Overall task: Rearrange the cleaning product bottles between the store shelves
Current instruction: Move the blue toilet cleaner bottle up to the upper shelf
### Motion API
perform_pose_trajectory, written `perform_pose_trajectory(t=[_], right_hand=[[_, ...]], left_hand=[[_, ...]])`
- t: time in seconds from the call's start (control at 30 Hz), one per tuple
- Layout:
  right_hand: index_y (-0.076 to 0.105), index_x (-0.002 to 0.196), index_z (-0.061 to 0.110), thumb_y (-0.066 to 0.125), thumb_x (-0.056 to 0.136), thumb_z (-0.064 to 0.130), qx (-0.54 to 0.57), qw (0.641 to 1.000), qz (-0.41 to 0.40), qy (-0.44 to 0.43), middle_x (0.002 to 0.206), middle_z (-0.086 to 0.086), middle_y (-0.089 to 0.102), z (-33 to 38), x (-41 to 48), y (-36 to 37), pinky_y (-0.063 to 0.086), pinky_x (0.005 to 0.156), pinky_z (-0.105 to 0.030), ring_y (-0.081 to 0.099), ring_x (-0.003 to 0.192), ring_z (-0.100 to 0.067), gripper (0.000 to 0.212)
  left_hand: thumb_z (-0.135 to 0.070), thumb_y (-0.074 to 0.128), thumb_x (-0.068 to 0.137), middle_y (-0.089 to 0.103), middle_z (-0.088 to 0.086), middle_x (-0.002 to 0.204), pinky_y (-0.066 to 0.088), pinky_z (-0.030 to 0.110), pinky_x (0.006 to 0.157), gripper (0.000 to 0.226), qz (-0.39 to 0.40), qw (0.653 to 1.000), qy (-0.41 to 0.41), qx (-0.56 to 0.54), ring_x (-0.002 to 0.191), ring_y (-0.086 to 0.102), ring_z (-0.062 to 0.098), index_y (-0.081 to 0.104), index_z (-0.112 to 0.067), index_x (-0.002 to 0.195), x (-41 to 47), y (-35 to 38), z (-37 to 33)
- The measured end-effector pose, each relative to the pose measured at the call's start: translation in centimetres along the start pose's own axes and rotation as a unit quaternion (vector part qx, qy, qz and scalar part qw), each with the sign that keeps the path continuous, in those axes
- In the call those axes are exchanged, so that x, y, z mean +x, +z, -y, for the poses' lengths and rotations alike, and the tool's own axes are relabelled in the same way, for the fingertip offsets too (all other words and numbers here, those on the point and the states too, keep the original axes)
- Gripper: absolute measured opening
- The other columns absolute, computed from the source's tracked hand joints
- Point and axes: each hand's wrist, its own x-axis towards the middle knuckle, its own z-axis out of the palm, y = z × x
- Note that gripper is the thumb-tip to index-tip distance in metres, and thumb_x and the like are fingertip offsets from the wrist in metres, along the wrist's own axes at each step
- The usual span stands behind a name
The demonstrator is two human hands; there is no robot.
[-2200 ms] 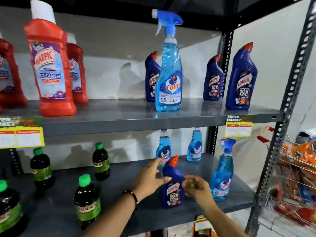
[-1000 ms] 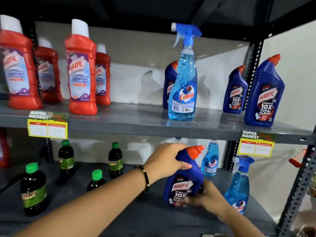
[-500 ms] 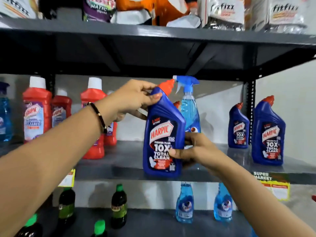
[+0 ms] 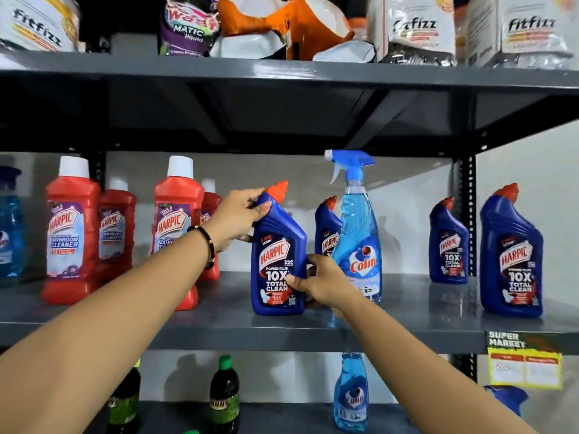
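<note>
A dark blue Harpic bottle [image 4: 277, 261] with an orange cap stands upright on the middle grey shelf [image 4: 407, 327], near its front edge. My left hand [image 4: 239, 219] grips its neck just below the cap. My right hand [image 4: 319, 285] holds its lower right side, thumb across the label. Just to the right stands a blue Colin spray bottle [image 4: 357, 242], with another blue Harpic bottle [image 4: 326, 227] behind it. Two more blue Harpic bottles [image 4: 510, 255] stand at the right end of the same shelf.
Several red Harpic bathroom cleaner bottles [image 4: 70, 230] fill the shelf's left part. Bags of detergent [image 4: 416, 26] sit on the top shelf. The lower shelf holds dark bottles with green caps [image 4: 224, 393] and a Colin spray bottle [image 4: 351, 396]. A yellow price tag [image 4: 524, 361] hangs at the right.
Both hands lifted the blue Harpic bottle from the lower shelf up to the middle shelf. It now rests on that shelf, left of the Colin spray bottle, with both hands still on it.
</note>
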Motion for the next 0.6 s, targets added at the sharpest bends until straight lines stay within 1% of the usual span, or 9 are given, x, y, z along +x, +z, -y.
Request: perform_pose_trajectory(t=[0.07, 0.1, 0.17, 0.23, 0.33, 0.4, 0.47, 0.53, 0.6], right_hand=[[0.055, 0.107, 0.006, 0.069, 0.078, 0.014, -0.002, 1.000, -0.010, -0.004, 0.079, 0.003, 0.059, 0.0, 0.0, 0.3, 0.058, 0.069, -0.040, 0.062, 0.083, -0.024, 0.033], [0.055, 0.108, 0.006, 0.069, 0.078, 0.015, -0.005, 1.000, -0.016, -0.008, 0.081, 0.003, 0.060, -0.1, -0.1, 0.4, 0.058, 0.073, -0.042, 0.063, 0.086, -0.025, 0.035], [0.057, 0.107, 0.007, 0.070, 0.077, 0.020, -0.013, 0.999, -0.026, -0.021, 0.086, -0.001, 0.064, -0.4, -0.5, 0.5, 0.058, 0.076, -0.042, 0.064, 0.087, -0.025, 0.035], [0.059, 0.107, 0.007, 0.072, 0.075, 0.021, -0.060, 0.997, -0.036, -0.038, 0.094, -0.004, 0.066, -0.9, -1.2, 0.4, 0.056, 0.083, -0.042, 0.065, 0.088, -0.022, 0.037], [0.055, 0.116, 0.006, 0.073, 0.073, 0.013, -0.102, 0.992, -0.046, -0.065, 0.103, -0.004, 0.063, -1.2, -2.3, -0.4, 0.052, 0.090, -0.035, 0.061, 0.091, -0.017, 0.047], [0.057, 0.115, 0.007, 0.072, 0.074, 0.009, -0.082, 0.990, -0.081, -0.086, 0.098, -0.002, 0.063, -1.2, -3.3, -2.1, 0.052, 0.084, -0.025, 0.060, 0.086, -0.013, 0.044], [0.063, 0.102, 0.010, 0.070, 0.075, 0.007, -0.065, 0.982, -0.133, -0.113, 0.084, 0.002, 0.064, -1.1, -4.3, -4.6, 0.053, 0.073, -0.016, 0.061, 0.077, -0.010, 0.028], [0.064, 0.089, 0.011, 0.069, 0.075, 0.003, -0.045, 0.971, -0.190, -0.136, 0.074, 0.001, 0.064, -1.5, -4.7, -7.4, 0.054, 0.066, -0.018, 0.060, 0.071, -0.014, 0.017], [0.062, 0.088, 0.010, 0.069, 0.075, 0.002, -0.035, 0.962, -0.234, -0.138, 0.072, -0.004, 0.063, -2.3, -4.7, -9.7, 0.053, 0.070, -0.031, 0.058, 0.074, -0.019, 0.016]], left_hand=[[-0.016, 0.046, 0.094, 0.059, 0.002, 0.115, 0.052, 0.034, 0.065, 0.037, 0.011, 1.000, 0.002, 0.025, 0.096, 0.058, 0.021, 0.047, -0.023, 0.130, 0.2, -0.3, 0.3], [-0.018, 0.045, 0.094, 0.058, 0.003, 0.118, 0.052, 0.035, 0.065, 0.038, 0.016, 0.999, 0.003, 0.039, 0.100, 0.057, 0.022, 0.045, -0.024, 0.132, 0.2, -0.4, 0.4], [-0.021, 0.045, 0.094, 0.055, 0.003, 0.122, 0.053, 0.037, 0.066, 0.043, 0.020, 0.998, 0.002, 0.060, 0.105, 0.057, 0.024, 0.039, -0.025, 0.137, 0.2, -0.5, 0.5], [-0.022, 0.043, 0.095, 0.054, 0.002, 0.121, 0.054, 0.039, 0.068, 0.044, 0.014, 0.997, 0.004, 0.070, 0.105, 0.057, 0.023, 0.037, -0.025, 0.138, 0.3, -0.4, 0.8], [-0.021, 0.041, 0.095, 0.054, 0.002, 0.119, 0.052, 0.034, 0.062, 0.042, 0.013, 0.998, 0.014, 0.067, 0.102, 0.056, 0.022, 0.036, -0.024, 0.137, 0.5, -0.1, 0.9], [-0.019, 0.041, 0.096, 0.054, 0.002, 0.118, 0.051, 0.031, 0.059, 0.042, 0.015, 0.999, 0.012, 0.051, 0.101, 0.056, 0.022, 0.037, -0.024, 0.138, 0.7, -0.2, 1.1], [-0.018, 0.041, 0.096, 0.054, 0.003, 0.119, 0.050, 0.030, 0.058, 0.043, 0.023, 0.999, 0.007, 0.044, 0.101, 0.056, 0.020, 0.037, -0.024, 0.138, 0.8, -0.4, 1.3], [-0.019, 0.042, 0.095, 0.055, 0.003, 0.125, 0.051, 0.032, 0.060, 0.043, 0.038, 0.999, -0.003, 0.034, 0.105, 0.056, 0.021, 0.037, -0.027, 0.138, 0.9, -0.6, 1.5], [-0.022, 0.043, 0.095, 0.052, 0.004, 0.135, 0.053, 0.035, 0.069, 0.045, 0.045, 0.998, -0.020, 0.047, 0.113, 0.054, 0.022, 0.035, -0.029, 0.139, 0.9, -0.9, 1.5]])
